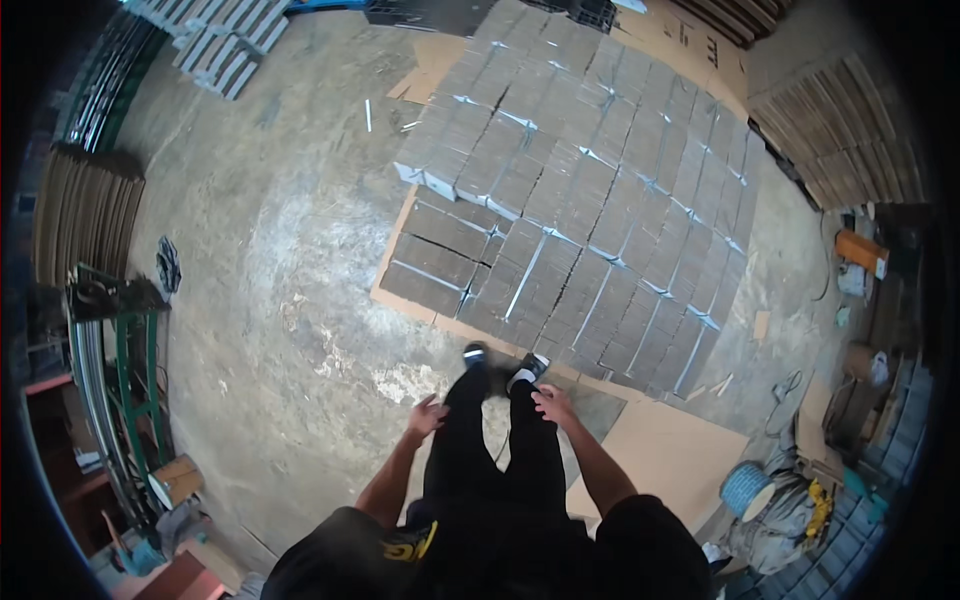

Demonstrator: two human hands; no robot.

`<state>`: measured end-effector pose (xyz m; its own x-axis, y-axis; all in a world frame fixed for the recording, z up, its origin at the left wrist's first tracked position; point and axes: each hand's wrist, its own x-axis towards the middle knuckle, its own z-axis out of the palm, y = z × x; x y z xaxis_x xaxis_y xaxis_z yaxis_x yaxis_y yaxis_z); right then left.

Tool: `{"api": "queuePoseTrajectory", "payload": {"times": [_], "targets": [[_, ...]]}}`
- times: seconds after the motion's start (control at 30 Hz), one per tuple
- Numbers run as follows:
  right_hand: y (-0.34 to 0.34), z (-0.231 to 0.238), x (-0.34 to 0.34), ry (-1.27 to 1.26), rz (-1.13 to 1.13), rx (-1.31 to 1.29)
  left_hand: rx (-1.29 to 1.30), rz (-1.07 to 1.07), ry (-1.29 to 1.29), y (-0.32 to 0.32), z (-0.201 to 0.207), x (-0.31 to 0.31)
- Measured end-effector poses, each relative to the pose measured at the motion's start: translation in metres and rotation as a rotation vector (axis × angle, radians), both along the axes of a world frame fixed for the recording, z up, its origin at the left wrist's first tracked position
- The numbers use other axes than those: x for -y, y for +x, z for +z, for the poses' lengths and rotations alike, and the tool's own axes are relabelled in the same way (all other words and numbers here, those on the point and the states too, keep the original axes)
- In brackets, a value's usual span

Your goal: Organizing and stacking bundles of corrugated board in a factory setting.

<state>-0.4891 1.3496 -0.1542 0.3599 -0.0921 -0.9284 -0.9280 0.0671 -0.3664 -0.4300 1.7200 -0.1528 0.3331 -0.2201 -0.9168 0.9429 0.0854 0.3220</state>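
My left hand [428, 414] hangs beside my left thigh with its fingers apart and nothing in it. Over my right thigh is my right hand [552, 404], also holding nothing, its fingers loosely spread. In front of my feet spreads a wide block of grey-brown strapped bundles [560, 210], packed in tight rows and tied with pale bands. The bundles at its near left corner [430, 265] sit lower than those behind them. A cardboard sheet [405, 305] shows under their edge. Neither hand touches the bundles.
A flat cardboard sheet [660, 455] lies to my right. A blue strapping reel [748, 490] stands beyond it. Stacks of flattened cardboard [85, 215] and a green metal frame [135, 370] line the left. Pale pallets [225, 50] are at the far left.
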Motion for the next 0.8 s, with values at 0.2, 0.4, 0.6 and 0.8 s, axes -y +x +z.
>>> {"api": "queuePoseTrajectory", "payload": {"times": [0.2,0.4,0.6,0.8], "targets": [[0.035,0.027,-0.011,-0.415,0.646,0.305,-0.063,0.213,0.516,-0.088,0.071,-0.231],[0.144,0.030,-0.092,-0.851,0.831,0.289,-0.152,0.257,0.488,-0.078,0.069,-0.348],[0.322,0.112,-0.335,-0.321,0.727,0.527,0.178,0.235,0.278,0.116,0.079,-0.373],[0.490,0.165,-0.497,-0.065,0.930,0.936,0.319,0.185,0.149,0.294,0.093,-0.426]]}}
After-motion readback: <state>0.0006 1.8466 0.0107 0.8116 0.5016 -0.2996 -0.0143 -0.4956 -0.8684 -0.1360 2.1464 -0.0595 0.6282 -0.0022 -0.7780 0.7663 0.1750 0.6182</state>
